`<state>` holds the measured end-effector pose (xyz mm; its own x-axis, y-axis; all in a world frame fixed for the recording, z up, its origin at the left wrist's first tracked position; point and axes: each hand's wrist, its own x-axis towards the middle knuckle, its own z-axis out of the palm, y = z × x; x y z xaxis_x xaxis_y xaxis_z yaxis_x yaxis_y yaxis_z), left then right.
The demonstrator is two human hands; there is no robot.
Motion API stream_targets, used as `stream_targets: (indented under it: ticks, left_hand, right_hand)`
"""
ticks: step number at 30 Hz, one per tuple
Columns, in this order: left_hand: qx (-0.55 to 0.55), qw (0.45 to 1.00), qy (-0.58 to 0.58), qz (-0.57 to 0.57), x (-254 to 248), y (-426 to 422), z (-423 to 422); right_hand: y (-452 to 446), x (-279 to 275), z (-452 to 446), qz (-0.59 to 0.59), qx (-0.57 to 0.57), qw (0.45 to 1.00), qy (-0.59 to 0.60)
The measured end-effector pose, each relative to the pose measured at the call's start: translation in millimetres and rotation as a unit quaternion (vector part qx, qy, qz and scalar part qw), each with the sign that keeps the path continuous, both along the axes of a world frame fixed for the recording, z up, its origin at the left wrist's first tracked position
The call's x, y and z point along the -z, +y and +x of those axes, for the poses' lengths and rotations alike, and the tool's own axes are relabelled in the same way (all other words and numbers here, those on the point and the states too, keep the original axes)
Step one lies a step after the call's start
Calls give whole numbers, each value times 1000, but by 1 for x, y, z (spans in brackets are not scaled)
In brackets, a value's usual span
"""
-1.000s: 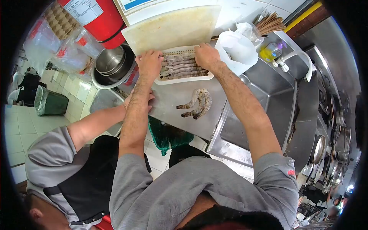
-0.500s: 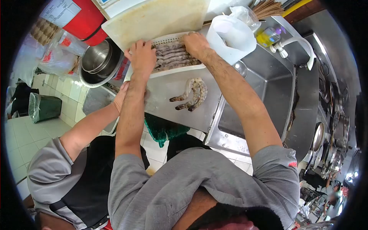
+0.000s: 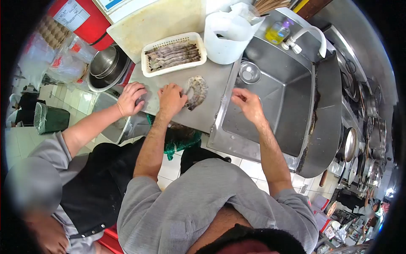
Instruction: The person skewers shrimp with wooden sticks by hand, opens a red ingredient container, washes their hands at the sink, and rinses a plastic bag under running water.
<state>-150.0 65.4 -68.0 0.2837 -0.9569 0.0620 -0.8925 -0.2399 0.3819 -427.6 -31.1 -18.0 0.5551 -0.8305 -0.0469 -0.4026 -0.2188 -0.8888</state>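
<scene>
Several grey shrimp lie side by side in a white perforated basket on the steel counter. In front of the basket, loose curved shrimp rest on the bare metal. My left hand is at the left side of these loose shrimp, its fingers bent and pointing down; its fingertips are partly hidden. Over the left edge of the sink, my right hand hangs in the air with thumb and fingers apart, holding nothing.
A co-worker's hand rests on the counter left of mine. A white cut container stands behind the sink's left corner, with a small metal bowl inside the sink. A cutting board leans behind the basket.
Both my hands have left the basket: the left came down to the loose shrimp, the right moved over the sink. The co-worker's hand now shows beside mine on the counter.
</scene>
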Motion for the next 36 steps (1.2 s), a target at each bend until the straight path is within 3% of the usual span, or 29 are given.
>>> stream_targets:
  ticks: [4, 6, 7, 10, 13, 14, 16, 18, 20, 22, 24, 26, 28, 29, 30, 33, 36]
  left_hand:
    - [-62, 997, 41, -29, 6, -10, 6]
    - [-116, 954, 270, -52, 2, -18, 10]
    - [-117, 955, 265, -61, -13, -19, 2]
    - [-82, 962, 255, -50, -64, -13, -36]
    - [16, 948, 316, -37, -100, 0, -105]
    - [24, 949, 313, -35, -104, 4, -129]
    - [112, 918, 379, 13, -107, 14, -176]
    - [143, 896, 419, 30, -98, 22, -222]
    - [173, 868, 463, 53, -77, 28, -256]
    - [200, 869, 448, 62, -45, 38, -278]
    - [212, 885, 409, 73, -23, 51, -294]
    - [233, 904, 349, 80, -12, 62, -307]
    - [215, 892, 384, 102, -9, 66, -318]
    - [225, 889, 389, 89, -13, 65, -321]
    - [234, 885, 394, 78, -17, 66, -323]
    - [263, 849, 455, 62, -30, 61, -322]
    - [256, 861, 434, 71, -10, 53, -312]
  right_hand:
    - [25, 11, -61, 67, 39, 997, -13]
    - [34, 21, -87, 117, 17, 992, -44]
    - [36, 23, -97, 110, 12, 993, -50]
    - [52, 24, -124, 139, 5, 987, -84]
    - [53, 21, -145, 237, 12, 961, -140]
    - [50, 27, -152, 235, 19, 961, -145]
    - [55, 32, -163, 306, 11, 905, -294]
    - [67, 29, -183, 281, 28, 910, -304]
    - [78, 33, -204, 330, -8, 878, -346]
    - [81, 53, -231, 355, -10, 878, -320]
    - [90, 67, -248, 299, 30, 945, -132]
    - [106, 70, -256, 274, 47, 957, -83]
    - [126, 68, -251, 86, 36, 994, -52]
    - [133, 59, -250, 51, 23, 997, -44]
    - [135, 60, -251, 52, 28, 997, -40]
    - [132, 63, -251, 201, 16, 970, -138]
    - [130, 55, -256, 190, 57, 977, -74]
